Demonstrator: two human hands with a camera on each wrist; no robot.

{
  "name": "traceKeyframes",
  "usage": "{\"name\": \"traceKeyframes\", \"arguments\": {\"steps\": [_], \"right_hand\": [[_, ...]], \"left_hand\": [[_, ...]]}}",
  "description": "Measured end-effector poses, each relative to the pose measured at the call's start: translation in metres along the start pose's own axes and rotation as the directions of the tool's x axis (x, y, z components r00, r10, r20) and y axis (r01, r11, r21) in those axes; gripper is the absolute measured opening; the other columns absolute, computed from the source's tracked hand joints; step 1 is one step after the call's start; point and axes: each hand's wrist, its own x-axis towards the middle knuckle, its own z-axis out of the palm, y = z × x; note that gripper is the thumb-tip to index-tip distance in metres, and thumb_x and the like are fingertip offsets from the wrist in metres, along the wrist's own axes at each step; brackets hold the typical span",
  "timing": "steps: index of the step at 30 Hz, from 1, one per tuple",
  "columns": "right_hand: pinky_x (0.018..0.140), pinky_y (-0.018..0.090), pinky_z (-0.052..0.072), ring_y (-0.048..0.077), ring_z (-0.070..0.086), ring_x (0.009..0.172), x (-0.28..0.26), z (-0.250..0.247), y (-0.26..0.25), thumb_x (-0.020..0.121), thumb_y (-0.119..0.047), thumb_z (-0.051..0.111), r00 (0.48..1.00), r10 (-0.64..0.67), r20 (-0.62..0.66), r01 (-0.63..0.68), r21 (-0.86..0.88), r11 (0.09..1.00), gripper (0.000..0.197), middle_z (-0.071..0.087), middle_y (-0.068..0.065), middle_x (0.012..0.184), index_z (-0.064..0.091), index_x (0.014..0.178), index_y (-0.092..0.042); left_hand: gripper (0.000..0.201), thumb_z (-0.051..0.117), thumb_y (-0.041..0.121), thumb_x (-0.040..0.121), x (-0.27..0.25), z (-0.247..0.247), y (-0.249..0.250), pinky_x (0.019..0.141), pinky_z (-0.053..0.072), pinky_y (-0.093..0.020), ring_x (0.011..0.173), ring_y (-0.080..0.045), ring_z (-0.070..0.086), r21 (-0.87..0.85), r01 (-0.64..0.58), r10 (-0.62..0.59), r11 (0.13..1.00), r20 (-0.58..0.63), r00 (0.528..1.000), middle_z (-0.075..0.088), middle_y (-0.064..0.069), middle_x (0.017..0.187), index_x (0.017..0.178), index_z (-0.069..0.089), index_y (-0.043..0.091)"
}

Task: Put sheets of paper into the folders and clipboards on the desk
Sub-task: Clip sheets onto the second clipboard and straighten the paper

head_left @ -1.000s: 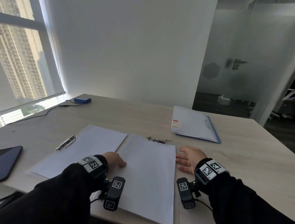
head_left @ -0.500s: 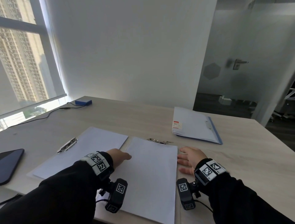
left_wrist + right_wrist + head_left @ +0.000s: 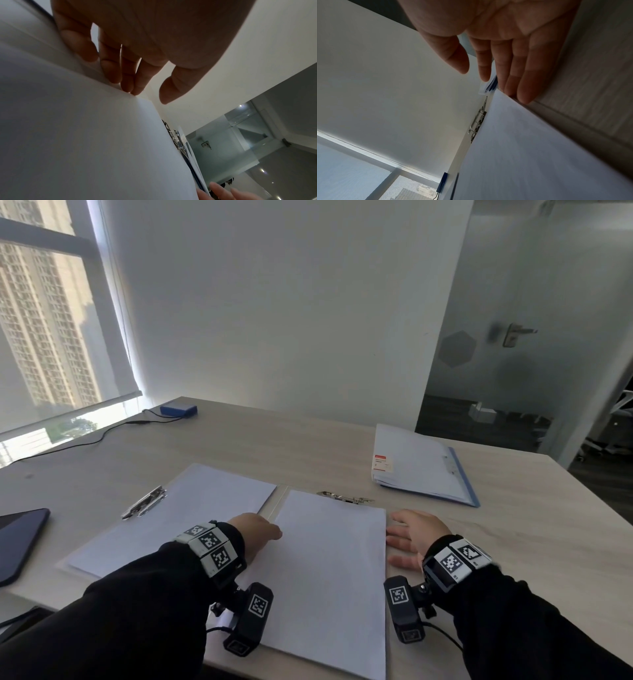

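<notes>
Paper sheet (image 3: 329, 570) lies on the desk (image 3: 513, 542), both hands flat-fingered at its side edges.

The tabletop (image 3: 274, 446) looks like pale wood — matt, with fine lines. The sheets (image 3: 329, 570) are smooth white paper. The clips (image 3: 344, 497) are shiny metal — the phone (image 3: 17, 539) is glossy and dark.

Both arms in black sleeves reach in from the bottom of the frame, each wrist strapped with a marker band and a small camera hanging below it. The left hand (image 3: 255, 530) sits left of centre, palm down, fingers (image 3: 126, 75) stretched straight and close together, thumb held apart. The right hand (image 3: 416, 534) lies lower right of centre, flat and palm down, fingers (image 3: 524, 86) extended toward the left, thumb spread.
</notes>
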Motion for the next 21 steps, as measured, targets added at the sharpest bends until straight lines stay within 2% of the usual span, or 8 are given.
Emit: {"name": "traceKeyframes", "arguments": {"steps": [5, 7, 10, 13, 15, 17, 18, 21], "right_hand": [[0.072, 0.044, 0.056, 0.024, 0.060, 0.084, 0.009, 0.003, -0.002, 0.090, -0.014, 0.054, 0.996, -0.068, -0.059, 0.071, 0.060, 0.996, 0.011, 0.064, 0.015, 0.104, 0.063, 0.096, -0.013], [0.069, 0.041, 0.055, 0.025, 0.061, 0.083, 0.015, 0.009, -0.004, 0.091, -0.014, 0.054, 0.997, -0.059, -0.048, 0.065, 0.154, 0.986, 0.014, 0.064, 0.017, 0.106, 0.062, 0.103, -0.009], [0.070, 0.042, 0.057, 0.032, 0.063, 0.098, 0.023, 0.022, -0.009, 0.095, -0.017, 0.053, 1.000, 0.014, -0.019, -0.008, 0.280, 0.960, 0.034, 0.059, 0.021, 0.124, 0.053, 0.126, -0.005], [0.084, 0.047, 0.053, 0.037, 0.057, 0.116, 0.032, 0.036, -0.014, 0.097, -0.019, 0.049, 0.998, 0.064, 0.018, -0.066, 0.373, 0.925, 0.045, 0.049, 0.023, 0.140, 0.043, 0.140, -0.008], [0.092, 0.049, 0.049, 0.037, 0.053, 0.122, 0.039, 0.043, -0.018, 0.097, -0.020, 0.047, 0.997, 0.069, 0.019, -0.071, 0.397, 0.915, 0.046, 0.046, 0.024, 0.142, 0.040, 0.142, -0.010], [0.095, 0.049, 0.048, 0.035, 0.052, 0.124, 0.048, 0.049, -0.022, 0.096, -0.021, 0.048, 0.998, 0.062, 0.014, -0.062, 0.407, 0.911, 0.045, 0.047, 0.022, 0.142, 0.043, 0.140, -0.012], [0.094, 0.049, 0.048, 0.033, 0.052, 0.124, 0.053, 0.053, -0.023, 0.096, -0.022, 0.048, 0.999, 0.043, 0.016, -0.046, 0.387, 0.921, 0.044, 0.048, 0.019, 0.142, 0.045, 0.139, -0.013], [0.079, 0.043, 0.049, 0.026, 0.059, 0.108, 0.060, 0.068, -0.031, 0.094, -0.018, 0.047, 0.997, -0.066, 0.035, 0.059, 0.192, 0.980, 0.047, 0.057, 0.009, 0.125, 0.042, 0.140, -0.012]], "left_hand": [[0.008, 0.056, 0.020, 0.089, -0.001, -0.004, -0.003, 0.047, 0.027, -0.022, 0.052, -0.019, 0.038, -0.021, -0.030, 0.031, 0.999, 0.026, 0.999, 0.041, -0.002, 0.063, 0.086, 0.053, 0.013], [0.008, 0.055, 0.020, 0.090, -0.001, -0.005, -0.004, 0.047, 0.029, -0.020, 0.051, -0.014, 0.039, -0.018, -0.051, 0.051, 0.999, 0.026, 0.998, 0.043, 0.001, 0.062, 0.087, 0.055, 0.013], [0.014, 0.055, 0.022, 0.089, -0.002, -0.006, -0.007, 0.048, 0.030, -0.021, 0.052, -0.014, 0.040, -0.031, -0.070, 0.071, 0.997, 0.035, 0.997, 0.045, 0.000, 0.061, 0.096, 0.063, 0.013], [0.013, 0.056, 0.023, 0.089, -0.002, -0.005, -0.009, 0.049, 0.031, -0.021, 0.053, -0.015, 0.042, -0.041, -0.068, 0.070, 0.997, 0.030, 0.997, 0.047, 0.000, 0.062, 0.099, 0.061, 0.016], [0.018, 0.057, 0.023, 0.089, -0.004, -0.006, -0.009, 0.055, 0.040, -0.023, 0.065, -0.020, 0.054, -0.057, -0.070, 0.072, 0.996, 0.036, 0.997, 0.057, -0.005, 0.074, 0.105, 0.061, 0.017], [0.033, 0.058, 0.025, 0.089, -0.005, -0.007, -0.010, 0.074, 0.050, -0.030, 0.093, -0.029, 0.063, -0.058, -0.060, 0.062, 0.997, 0.042, 0.997, 0.065, -0.011, 0.100, 0.120, 0.060, 0.014], [0.037, 0.058, 0.026, 0.089, -0.004, -0.007, -0.011, 0.076, 0.050, -0.030, 0.094, -0.029, 0.063, -0.062, -0.054, 0.057, 0.997, 0.047, 0.997, 0.066, -0.009, 0.098, 0.124, 0.060, 0.013], [0.036, 0.059, 0.026, 0.088, -0.003, -0.008, -0.014, 0.054, 0.039, -0.021, 0.065, -0.015, 0.051, -0.110, -0.050, 0.056, 0.993, 0.050, 0.997, 0.053, 0.002, 0.070, 0.122, 0.061, 0.013]]}}
